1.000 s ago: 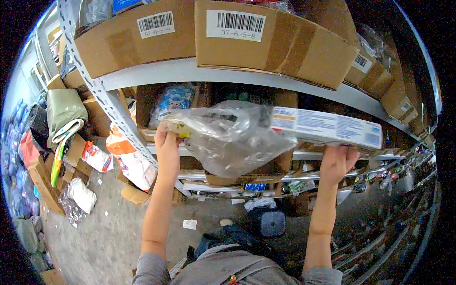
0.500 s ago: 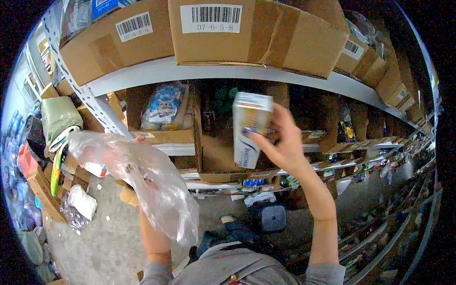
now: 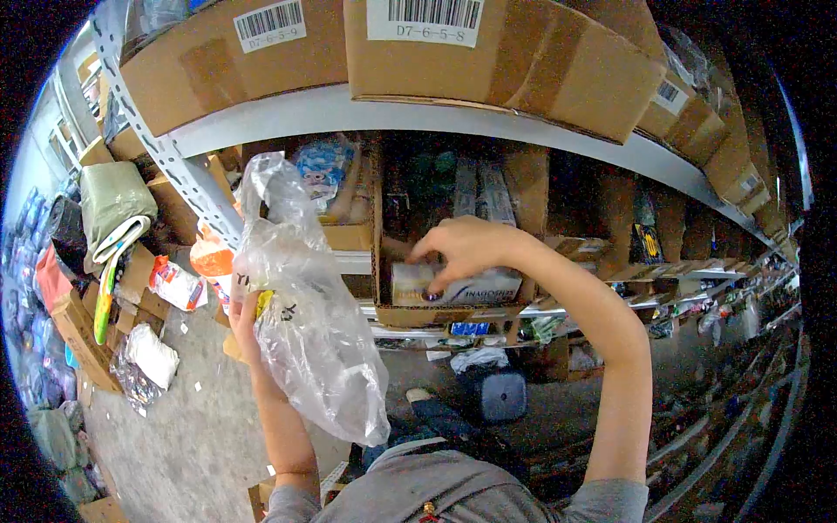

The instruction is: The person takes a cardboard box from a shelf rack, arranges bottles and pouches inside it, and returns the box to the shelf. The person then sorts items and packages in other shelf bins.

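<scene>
We see a grey concrete floor (image 3: 196, 414) strewn with white scraps, a pale perforated shelf upright (image 3: 166, 148), brown cartons (image 3: 497, 61) with barcode labels along the shelving, a folded green sheet (image 3: 118, 200) at left, and brighter light there, the right side dim

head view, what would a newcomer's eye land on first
Probably the crumpled clear bag hanging from the left hand, left of centre. Next, the right hand over a pale box in the open carton. Above, a large barcoded cardboard box dominates the top.
</scene>
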Action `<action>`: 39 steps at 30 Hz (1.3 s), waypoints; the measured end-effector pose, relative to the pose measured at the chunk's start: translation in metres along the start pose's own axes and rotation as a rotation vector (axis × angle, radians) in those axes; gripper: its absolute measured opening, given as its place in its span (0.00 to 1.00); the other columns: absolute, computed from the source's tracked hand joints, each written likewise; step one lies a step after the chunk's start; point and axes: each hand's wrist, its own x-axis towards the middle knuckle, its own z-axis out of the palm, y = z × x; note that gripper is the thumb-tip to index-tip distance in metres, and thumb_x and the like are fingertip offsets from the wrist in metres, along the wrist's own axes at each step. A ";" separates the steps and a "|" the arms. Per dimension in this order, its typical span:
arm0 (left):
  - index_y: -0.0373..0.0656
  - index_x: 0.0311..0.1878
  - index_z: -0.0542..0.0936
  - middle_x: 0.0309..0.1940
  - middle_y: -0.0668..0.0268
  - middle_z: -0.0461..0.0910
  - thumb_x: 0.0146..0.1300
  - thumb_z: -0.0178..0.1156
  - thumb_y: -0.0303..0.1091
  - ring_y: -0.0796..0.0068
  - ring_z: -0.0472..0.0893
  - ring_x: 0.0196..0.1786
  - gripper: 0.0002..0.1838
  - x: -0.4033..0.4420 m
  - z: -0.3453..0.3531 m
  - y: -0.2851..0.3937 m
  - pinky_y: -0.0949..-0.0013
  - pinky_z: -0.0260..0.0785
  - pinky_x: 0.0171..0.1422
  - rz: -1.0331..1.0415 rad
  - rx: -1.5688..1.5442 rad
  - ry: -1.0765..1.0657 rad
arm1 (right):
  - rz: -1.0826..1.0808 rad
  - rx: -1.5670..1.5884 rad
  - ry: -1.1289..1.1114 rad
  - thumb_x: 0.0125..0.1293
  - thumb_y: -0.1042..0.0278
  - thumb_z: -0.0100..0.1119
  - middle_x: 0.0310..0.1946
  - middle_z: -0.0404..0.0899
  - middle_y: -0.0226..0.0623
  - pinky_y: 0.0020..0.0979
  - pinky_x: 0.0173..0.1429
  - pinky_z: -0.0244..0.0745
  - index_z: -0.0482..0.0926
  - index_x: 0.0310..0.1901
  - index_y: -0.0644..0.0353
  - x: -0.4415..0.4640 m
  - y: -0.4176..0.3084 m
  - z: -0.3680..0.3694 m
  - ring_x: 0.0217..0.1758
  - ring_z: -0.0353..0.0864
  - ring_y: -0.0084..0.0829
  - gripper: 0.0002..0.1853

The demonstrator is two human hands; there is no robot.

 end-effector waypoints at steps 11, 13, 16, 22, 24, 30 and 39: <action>0.34 0.45 0.64 0.42 0.62 0.67 0.48 0.47 0.19 0.75 0.66 0.46 0.17 -0.045 0.070 0.021 0.73 0.56 0.53 0.343 0.231 0.168 | -0.026 0.843 0.125 0.50 0.55 0.57 0.45 0.69 0.45 0.35 0.43 0.69 0.62 0.52 0.58 -0.024 -0.019 -0.010 0.39 0.74 0.40 0.29; 0.34 0.43 0.65 0.39 0.63 0.67 0.45 0.48 0.19 0.74 0.67 0.43 0.17 -0.054 0.092 0.012 0.74 0.56 0.51 0.494 0.347 0.259 | -0.242 0.860 0.206 0.49 0.58 0.59 0.56 0.56 0.43 0.34 0.46 0.68 0.44 0.60 0.53 -0.030 -0.038 0.001 0.42 0.73 0.38 0.41; 0.35 0.36 0.67 0.34 0.62 0.66 0.38 0.50 0.21 0.72 0.66 0.40 0.16 -0.068 0.107 -0.008 0.73 0.58 0.48 0.664 0.453 0.168 | -0.279 0.449 0.517 0.49 0.60 0.59 0.56 0.59 0.43 0.31 0.53 0.63 0.43 0.61 0.57 -0.031 -0.061 0.019 0.47 0.70 0.33 0.43; 0.40 0.32 0.74 0.42 0.49 0.64 0.37 0.61 0.26 0.48 0.67 0.43 0.14 -0.091 0.117 -0.017 0.60 0.62 0.48 1.075 0.889 -0.569 | 0.033 1.994 0.495 0.51 0.78 0.47 0.38 0.74 0.37 0.27 0.39 0.72 0.71 0.41 0.62 -0.037 -0.030 0.042 0.39 0.75 0.28 0.13; 0.41 0.35 0.74 0.45 0.47 0.62 0.37 0.62 0.27 0.45 0.66 0.45 0.17 -0.087 0.105 -0.038 0.58 0.62 0.49 1.021 0.918 -0.607 | 0.109 2.150 0.418 0.52 0.76 0.46 0.37 0.74 0.38 0.29 0.44 0.71 0.70 0.40 0.62 -0.039 -0.036 0.046 0.40 0.74 0.31 0.12; 0.49 0.42 0.74 0.46 0.48 0.64 0.38 0.61 0.28 0.50 0.70 0.45 0.22 -0.080 0.104 -0.023 0.61 0.67 0.45 0.412 0.636 -0.579 | 0.199 2.262 0.250 0.51 0.72 0.44 0.40 0.71 0.38 0.35 0.56 0.60 0.68 0.41 0.64 -0.037 -0.058 0.034 0.46 0.70 0.34 0.14; 0.46 0.34 0.78 0.36 0.60 0.68 0.32 0.55 0.20 0.63 0.72 0.35 0.19 -0.049 0.111 -0.017 0.71 0.67 0.35 1.238 0.809 -0.482 | 0.171 2.036 0.393 0.52 0.70 0.46 0.45 0.67 0.35 0.33 0.51 0.64 0.63 0.49 0.57 -0.038 -0.058 0.033 0.47 0.68 0.32 0.20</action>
